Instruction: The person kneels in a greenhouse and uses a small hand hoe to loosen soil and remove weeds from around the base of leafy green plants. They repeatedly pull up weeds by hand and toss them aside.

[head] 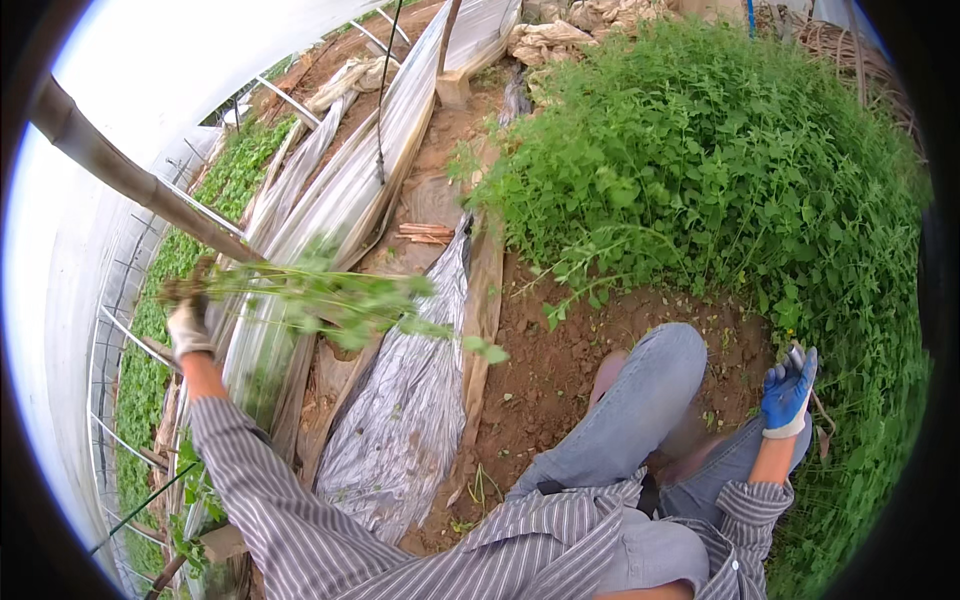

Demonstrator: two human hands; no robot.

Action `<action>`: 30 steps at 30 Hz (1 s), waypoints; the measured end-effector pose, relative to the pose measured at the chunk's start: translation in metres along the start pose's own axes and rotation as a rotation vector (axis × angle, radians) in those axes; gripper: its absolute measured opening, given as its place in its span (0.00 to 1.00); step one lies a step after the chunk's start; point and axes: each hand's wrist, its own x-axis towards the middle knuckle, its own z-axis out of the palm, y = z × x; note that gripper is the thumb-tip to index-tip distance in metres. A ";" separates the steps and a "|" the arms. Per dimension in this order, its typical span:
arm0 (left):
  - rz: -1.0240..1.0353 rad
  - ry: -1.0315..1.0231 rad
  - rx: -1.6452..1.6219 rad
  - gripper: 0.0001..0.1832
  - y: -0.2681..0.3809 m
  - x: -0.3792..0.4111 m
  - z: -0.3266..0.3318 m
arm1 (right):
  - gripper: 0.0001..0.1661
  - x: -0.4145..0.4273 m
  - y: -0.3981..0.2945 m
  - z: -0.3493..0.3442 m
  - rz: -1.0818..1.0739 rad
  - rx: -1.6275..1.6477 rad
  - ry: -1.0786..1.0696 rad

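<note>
My left hand (189, 322), in a dirty white work glove, is stretched out to the left. It grips a bunch of uprooted leafy green weeds (322, 296) by the root end, and the stems trail rightward, blurred by motion. Dark soil seems to cling to the roots (180, 289). By my bent right knee, my right hand (787, 386) wears a white glove with a blue-coated palm. Its palm is turned up and the fingers are loosely curled, with nothing visible in them. Close beside it stands a dense patch of tall green weeds (720, 165).
Bare brown soil (555, 375) lies around my legs. Left of it run silvery plastic sheeting (405, 397) and gathered clear film (345, 202). A bamboo pole (135, 176) slants across the left side near my left hand. Some reddish sticks (425, 233) lie farther forward.
</note>
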 end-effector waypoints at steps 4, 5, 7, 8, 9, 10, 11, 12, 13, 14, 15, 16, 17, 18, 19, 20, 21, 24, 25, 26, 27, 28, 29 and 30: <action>-0.301 0.885 0.462 0.25 0.041 -0.058 -0.053 | 0.22 0.007 -0.001 0.010 -0.027 -0.012 -0.023; -0.230 0.789 0.605 0.24 0.034 -0.056 -0.053 | 0.22 0.009 -0.002 0.009 -0.027 0.034 -0.025; 0.002 0.783 0.827 0.26 -0.002 -0.055 -0.052 | 0.20 0.007 0.000 0.010 0.036 0.128 -0.063; 0.091 0.772 0.648 0.28 -0.031 -0.087 0.000 | 0.20 0.008 -0.004 0.017 0.088 0.158 -0.225; 0.248 0.688 0.737 0.24 -0.069 -0.092 0.007 | 0.21 0.010 0.003 0.022 0.093 0.180 -0.230; 0.203 0.479 0.343 0.18 -0.103 -0.102 0.035 | 0.22 0.012 0.011 0.024 0.046 0.074 -0.094; 0.157 0.371 0.416 0.16 -0.121 -0.124 0.077 | 0.23 0.015 0.012 0.020 -0.012 -0.005 -0.081; 0.176 0.257 0.322 0.15 -0.128 -0.143 0.118 | 0.23 0.012 0.012 0.022 -0.077 -0.077 -0.054; 0.189 0.149 0.224 0.14 -0.139 -0.161 0.159 | 0.22 0.010 0.005 0.021 -0.144 -0.115 -0.055; 0.203 -0.020 0.046 0.13 -0.141 -0.175 0.197 | 0.21 0.004 0.000 0.018 -0.189 -0.138 -0.070; 0.205 -0.191 -0.131 0.12 -0.134 -0.194 0.239 | 0.20 -0.002 -0.008 0.014 -0.234 -0.169 -0.084; 0.159 -0.296 -0.142 0.12 -0.104 -0.230 0.284 | 0.20 -0.007 -0.011 0.006 -0.278 -0.224 -0.078; 0.119 -0.392 -0.143 0.11 -0.067 -0.265 0.325 | 0.18 -0.020 -0.014 0.013 -0.308 -0.289 -0.076; 0.130 -0.503 -0.179 0.11 -0.044 -0.287 0.356 | 0.17 -0.027 -0.012 0.010 -0.313 -0.360 -0.094; 0.140 -0.612 -0.214 0.11 -0.025 -0.306 0.383 | 0.16 -0.033 -0.010 0.007 -0.316 -0.432 -0.113; 0.112 -0.771 -0.247 0.12 -0.010 -0.329 0.410 | 0.15 -0.048 -0.013 0.009 -0.275 -0.457 -0.142; 0.082 -0.928 -0.272 0.13 0.005 -0.353 0.433 | 0.16 -0.055 -0.012 0.006 -0.185 -0.529 -0.208; 0.027 -1.359 -0.346 0.14 0.067 -0.435 0.479 | 0.19 -0.078 -0.001 0.024 0.025 -0.654 -0.356; -0.047 -1.513 -0.376 0.16 0.072 -0.458 0.495 | 0.18 -0.079 0.009 0.027 0.094 -0.717 -0.348; -0.035 -1.651 -0.360 0.18 0.079 -0.481 0.503 | 0.16 -0.087 0.010 0.043 0.145 -0.924 -0.325; -0.018 -1.792 -0.352 0.20 0.090 -0.504 0.508 | 0.14 -0.084 0.019 0.040 0.113 -1.080 -0.358; -0.035 -1.907 -0.317 0.22 0.095 -0.523 0.515 | 0.14 -0.085 0.027 0.040 0.110 -1.060 -0.387; -0.052 -2.019 -0.280 0.23 0.096 -0.542 0.522 | 0.15 -0.086 0.028 0.039 0.061 -1.287 -0.427; -0.137 -2.089 -0.359 0.23 0.098 -0.550 0.525 | 0.18 -0.090 0.027 0.051 0.138 -1.320 -0.453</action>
